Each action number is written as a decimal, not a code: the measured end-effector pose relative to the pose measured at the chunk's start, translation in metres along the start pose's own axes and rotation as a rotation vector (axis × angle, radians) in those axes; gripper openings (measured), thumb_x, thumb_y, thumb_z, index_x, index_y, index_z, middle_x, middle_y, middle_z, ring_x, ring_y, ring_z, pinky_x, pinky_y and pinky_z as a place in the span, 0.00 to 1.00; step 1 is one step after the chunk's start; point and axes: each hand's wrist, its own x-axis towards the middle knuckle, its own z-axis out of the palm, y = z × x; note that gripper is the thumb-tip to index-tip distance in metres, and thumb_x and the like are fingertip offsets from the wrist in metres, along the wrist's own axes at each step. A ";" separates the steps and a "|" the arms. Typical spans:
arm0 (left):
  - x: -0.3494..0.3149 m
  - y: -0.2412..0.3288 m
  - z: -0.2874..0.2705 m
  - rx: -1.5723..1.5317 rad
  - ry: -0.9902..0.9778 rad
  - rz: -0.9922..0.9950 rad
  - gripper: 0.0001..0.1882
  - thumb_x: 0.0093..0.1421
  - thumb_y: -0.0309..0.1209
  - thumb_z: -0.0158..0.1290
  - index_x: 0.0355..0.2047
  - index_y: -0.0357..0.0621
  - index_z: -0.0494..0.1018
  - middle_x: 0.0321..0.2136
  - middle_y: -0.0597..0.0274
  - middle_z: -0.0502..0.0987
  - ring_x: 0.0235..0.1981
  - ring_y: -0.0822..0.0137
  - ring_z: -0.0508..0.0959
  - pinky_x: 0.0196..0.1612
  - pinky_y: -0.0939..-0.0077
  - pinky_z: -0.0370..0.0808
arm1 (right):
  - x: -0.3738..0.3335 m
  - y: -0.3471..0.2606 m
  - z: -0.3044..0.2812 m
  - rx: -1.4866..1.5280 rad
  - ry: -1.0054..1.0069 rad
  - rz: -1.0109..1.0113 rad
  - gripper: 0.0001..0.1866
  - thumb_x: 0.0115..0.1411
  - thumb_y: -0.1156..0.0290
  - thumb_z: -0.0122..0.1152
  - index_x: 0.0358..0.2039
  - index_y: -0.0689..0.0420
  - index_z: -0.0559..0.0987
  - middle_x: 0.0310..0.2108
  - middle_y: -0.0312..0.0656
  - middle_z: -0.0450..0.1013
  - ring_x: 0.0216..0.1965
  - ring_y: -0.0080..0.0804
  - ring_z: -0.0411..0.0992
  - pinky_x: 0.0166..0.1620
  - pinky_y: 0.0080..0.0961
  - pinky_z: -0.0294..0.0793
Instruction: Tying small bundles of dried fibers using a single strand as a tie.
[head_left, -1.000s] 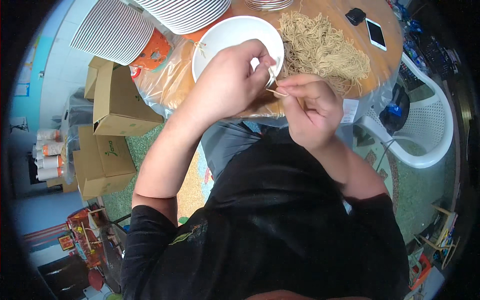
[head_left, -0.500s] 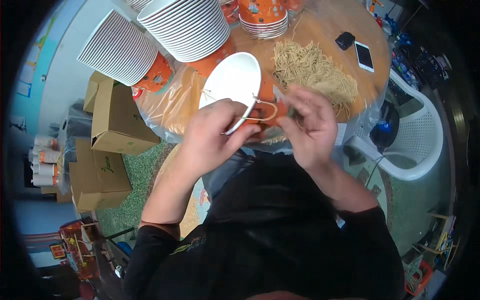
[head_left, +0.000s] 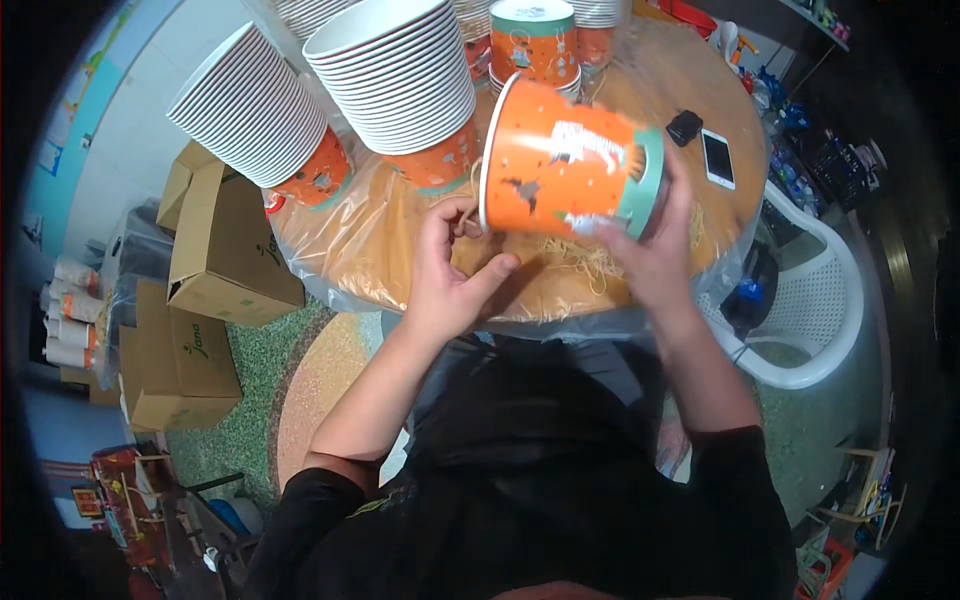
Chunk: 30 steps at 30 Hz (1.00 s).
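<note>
**Orange paper bowl held on its side above the counter**

Head view: the orange paper bowl (head_left: 568, 160), with a teal band at its base and a white rim, lies tipped on its side in the air over the round wooden counter (head_left: 400, 240), which is covered in clear plastic sheet. The right hand (head_left: 652, 245) grips the bowl at its base end, fingers wrapped over the teal band. The left hand (head_left: 452, 268) is at the rim end, fingers curled and pinching a thin strand right by the white rim, thumb stretched out beneath the bowl. Under the bowl a heap of pale dry noodles (head_left: 580, 262) lies on the counter. Behind stand tilted stacks of matching bowls (head_left: 400, 80). A white phone (head_left: 718, 158) and a small black object (head_left: 685, 127) lie at the counter's far right. Cardboard boxes (head_left: 215, 250) sit on the floor to the left, a white plastic chair (head_left: 815, 310) to the right.
</note>
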 end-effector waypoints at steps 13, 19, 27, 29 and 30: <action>-0.007 -0.031 0.000 0.402 -0.074 -0.112 0.30 0.68 0.35 0.70 0.64 0.35 0.73 0.57 0.43 0.78 0.59 0.50 0.80 0.65 0.59 0.76 | 0.272 -0.009 -0.028 -1.214 0.004 -0.961 0.35 0.61 0.51 0.81 0.62 0.58 0.81 0.59 0.57 0.79 0.62 0.52 0.79 0.66 0.46 0.79; -0.006 -0.033 -0.004 0.354 -0.038 -0.121 0.26 0.66 0.37 0.72 0.57 0.34 0.77 0.53 0.42 0.81 0.55 0.43 0.83 0.59 0.56 0.80 | 0.328 -0.040 0.008 -1.198 -0.262 -0.498 0.46 0.51 0.39 0.84 0.58 0.64 0.85 0.58 0.62 0.82 0.61 0.60 0.80 0.68 0.48 0.78; -0.006 -0.037 -0.004 0.327 -0.052 -0.150 0.23 0.67 0.37 0.71 0.55 0.35 0.78 0.51 0.45 0.82 0.51 0.47 0.84 0.55 0.58 0.81 | 0.355 0.012 -0.001 -1.100 -0.377 -0.619 0.36 0.57 0.40 0.80 0.53 0.58 0.89 0.53 0.58 0.84 0.55 0.58 0.81 0.65 0.48 0.79; -0.009 -0.037 -0.006 0.329 -0.041 -0.155 0.23 0.67 0.37 0.71 0.54 0.35 0.78 0.50 0.45 0.82 0.50 0.47 0.84 0.54 0.59 0.81 | 0.347 0.024 0.002 -0.932 -0.391 -0.798 0.31 0.62 0.41 0.75 0.50 0.56 0.91 0.48 0.57 0.84 0.51 0.56 0.82 0.64 0.48 0.79; -0.010 -0.037 -0.006 0.327 -0.033 -0.161 0.22 0.67 0.36 0.71 0.54 0.36 0.78 0.49 0.46 0.81 0.49 0.48 0.83 0.53 0.59 0.81 | 0.347 0.032 0.010 -0.928 -0.396 -0.796 0.31 0.62 0.41 0.75 0.50 0.56 0.91 0.48 0.57 0.84 0.51 0.56 0.82 0.64 0.48 0.79</action>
